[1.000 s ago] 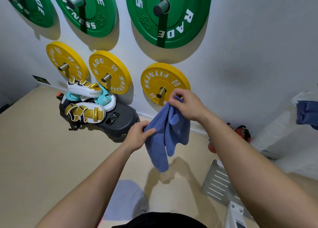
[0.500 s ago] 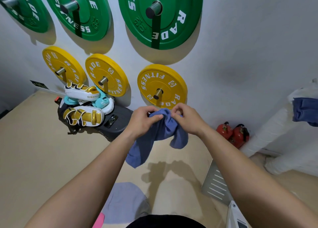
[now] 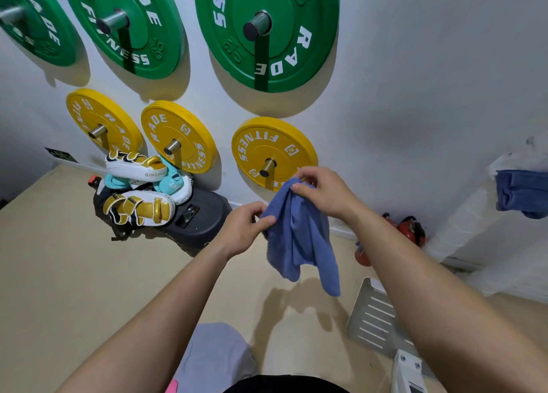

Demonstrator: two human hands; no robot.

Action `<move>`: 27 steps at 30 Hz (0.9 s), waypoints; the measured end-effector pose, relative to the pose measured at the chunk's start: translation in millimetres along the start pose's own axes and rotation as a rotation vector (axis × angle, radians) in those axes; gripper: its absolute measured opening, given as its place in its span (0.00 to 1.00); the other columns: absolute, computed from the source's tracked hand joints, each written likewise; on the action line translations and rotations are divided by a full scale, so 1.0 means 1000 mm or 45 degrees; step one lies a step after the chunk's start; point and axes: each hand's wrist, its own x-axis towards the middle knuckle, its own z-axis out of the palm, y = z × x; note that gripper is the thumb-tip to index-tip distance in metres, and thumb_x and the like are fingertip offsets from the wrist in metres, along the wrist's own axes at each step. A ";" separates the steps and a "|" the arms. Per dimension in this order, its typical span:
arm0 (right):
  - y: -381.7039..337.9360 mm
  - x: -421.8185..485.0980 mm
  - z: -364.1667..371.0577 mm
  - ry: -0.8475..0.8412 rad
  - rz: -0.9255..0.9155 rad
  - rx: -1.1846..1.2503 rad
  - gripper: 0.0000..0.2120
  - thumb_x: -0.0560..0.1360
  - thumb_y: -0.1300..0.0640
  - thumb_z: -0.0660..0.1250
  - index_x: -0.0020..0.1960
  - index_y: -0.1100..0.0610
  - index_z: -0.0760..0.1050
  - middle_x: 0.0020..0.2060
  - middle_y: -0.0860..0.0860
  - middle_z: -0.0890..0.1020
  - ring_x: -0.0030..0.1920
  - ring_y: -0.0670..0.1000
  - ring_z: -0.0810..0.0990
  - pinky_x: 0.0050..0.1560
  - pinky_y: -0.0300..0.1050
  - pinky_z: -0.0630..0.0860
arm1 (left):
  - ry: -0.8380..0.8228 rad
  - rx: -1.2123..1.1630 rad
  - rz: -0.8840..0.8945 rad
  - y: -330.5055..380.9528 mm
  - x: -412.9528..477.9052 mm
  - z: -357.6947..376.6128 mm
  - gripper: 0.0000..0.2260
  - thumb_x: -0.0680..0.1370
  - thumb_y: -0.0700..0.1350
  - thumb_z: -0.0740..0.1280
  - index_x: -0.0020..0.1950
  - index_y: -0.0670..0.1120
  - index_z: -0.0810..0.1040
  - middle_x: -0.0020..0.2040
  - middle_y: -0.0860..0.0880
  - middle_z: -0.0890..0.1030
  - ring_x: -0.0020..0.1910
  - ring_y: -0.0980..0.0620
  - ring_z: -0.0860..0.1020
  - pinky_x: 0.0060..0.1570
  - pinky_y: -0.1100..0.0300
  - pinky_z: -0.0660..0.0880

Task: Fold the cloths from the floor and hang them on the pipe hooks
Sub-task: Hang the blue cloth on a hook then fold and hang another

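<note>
**A:** Where's the blue cloth (image 3: pixel 299 238)?

**B:** Up in the air above the floor (image 3: pixel 89 274), hanging bunched and uneven between both hands.

**A:** What could go wrong?

**B:** It's crumpled, so a fold started now would likely come out lopsided, or a corner could slip free.

**A:** And the fingers?

**B:** The right hand (image 3: pixel 323 191) pinches the top edge. The left hand (image 3: pixel 243 229) pinches the side edge lower down, thumb closed against fingers. A pale cloth (image 3: pixel 213 354) lies on the floor below.

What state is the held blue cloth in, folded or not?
Not folded: the blue cloth hangs crumpled, pinched by left hand and right hand.
</note>
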 end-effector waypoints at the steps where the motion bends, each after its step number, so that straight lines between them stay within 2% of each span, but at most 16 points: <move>1: -0.001 0.002 -0.008 0.021 -0.007 -0.005 0.04 0.77 0.55 0.68 0.44 0.48 0.79 0.35 0.42 0.78 0.35 0.35 0.74 0.35 0.28 0.67 | 0.002 0.018 -0.019 -0.006 -0.001 0.002 0.07 0.79 0.48 0.70 0.41 0.50 0.77 0.32 0.60 0.78 0.31 0.60 0.71 0.34 0.63 0.67; 3: 0.000 0.007 -0.021 0.017 -0.010 -0.094 0.04 0.76 0.53 0.70 0.44 0.44 0.79 0.36 0.42 0.79 0.38 0.38 0.75 0.38 0.33 0.68 | 0.020 0.031 -0.053 -0.018 -0.003 0.005 0.07 0.78 0.48 0.70 0.42 0.47 0.77 0.33 0.57 0.76 0.32 0.57 0.69 0.35 0.59 0.66; 6: 0.007 0.009 -0.032 -0.016 0.032 -0.223 0.03 0.75 0.49 0.70 0.44 0.41 0.79 0.40 0.45 0.80 0.42 0.45 0.77 0.42 0.42 0.70 | -0.007 0.070 -0.089 -0.030 -0.005 0.004 0.06 0.77 0.47 0.71 0.42 0.49 0.77 0.34 0.56 0.76 0.32 0.57 0.70 0.36 0.59 0.66; 9: 0.009 0.009 -0.038 0.032 0.034 -0.230 0.05 0.76 0.51 0.69 0.42 0.42 0.78 0.39 0.46 0.81 0.41 0.46 0.77 0.42 0.43 0.70 | -0.054 0.170 -0.124 -0.041 -0.009 0.003 0.05 0.77 0.48 0.71 0.42 0.53 0.77 0.36 0.57 0.78 0.36 0.56 0.73 0.38 0.57 0.69; 12: 0.011 0.008 -0.046 0.151 0.080 -0.197 0.05 0.76 0.52 0.68 0.42 0.44 0.78 0.37 0.44 0.80 0.40 0.44 0.76 0.38 0.40 0.68 | -0.039 0.253 -0.230 -0.059 -0.017 -0.002 0.05 0.76 0.49 0.71 0.43 0.50 0.77 0.38 0.53 0.81 0.40 0.49 0.77 0.41 0.54 0.72; 14: 0.018 0.007 -0.051 0.211 0.142 -0.245 0.04 0.77 0.51 0.68 0.43 0.44 0.78 0.37 0.44 0.79 0.39 0.44 0.76 0.38 0.42 0.68 | 0.003 0.261 -0.295 -0.073 -0.026 -0.009 0.06 0.76 0.49 0.71 0.42 0.50 0.77 0.39 0.53 0.82 0.42 0.48 0.79 0.42 0.54 0.74; 18: 0.037 0.002 -0.048 0.242 0.318 -0.353 0.03 0.76 0.48 0.67 0.43 0.43 0.77 0.39 0.46 0.81 0.44 0.51 0.79 0.47 0.49 0.77 | 0.138 0.211 -0.301 -0.086 -0.037 -0.027 0.05 0.76 0.48 0.72 0.41 0.52 0.79 0.37 0.53 0.82 0.39 0.50 0.77 0.40 0.56 0.71; 20: 0.043 -0.001 -0.037 0.178 0.368 -0.386 0.04 0.75 0.49 0.68 0.42 0.43 0.77 0.39 0.46 0.81 0.46 0.53 0.81 0.49 0.49 0.78 | 0.193 0.208 -0.249 -0.077 -0.033 -0.034 0.04 0.76 0.49 0.71 0.42 0.53 0.80 0.38 0.55 0.83 0.41 0.51 0.79 0.42 0.55 0.74; 22: 0.048 -0.004 -0.023 0.096 0.382 -0.378 0.02 0.75 0.51 0.69 0.46 0.44 0.80 0.40 0.47 0.80 0.47 0.53 0.81 0.50 0.45 0.76 | 0.227 0.206 -0.155 -0.061 -0.026 -0.037 0.03 0.77 0.51 0.70 0.44 0.54 0.81 0.40 0.56 0.83 0.43 0.53 0.80 0.45 0.53 0.75; 25: 0.044 -0.009 -0.003 0.012 0.331 -0.271 0.13 0.76 0.54 0.70 0.61 0.48 0.80 0.43 0.49 0.80 0.47 0.51 0.79 0.49 0.41 0.71 | 0.242 0.227 0.016 -0.028 -0.015 -0.029 0.04 0.79 0.50 0.69 0.48 0.54 0.83 0.45 0.55 0.82 0.48 0.54 0.79 0.49 0.54 0.75; 27: 0.038 -0.011 0.007 -0.018 0.271 -0.174 0.15 0.76 0.56 0.70 0.63 0.48 0.80 0.44 0.51 0.82 0.46 0.50 0.79 0.49 0.38 0.70 | 0.237 0.200 0.078 -0.008 -0.008 -0.017 0.04 0.79 0.49 0.68 0.48 0.55 0.83 0.46 0.56 0.82 0.49 0.55 0.78 0.49 0.56 0.74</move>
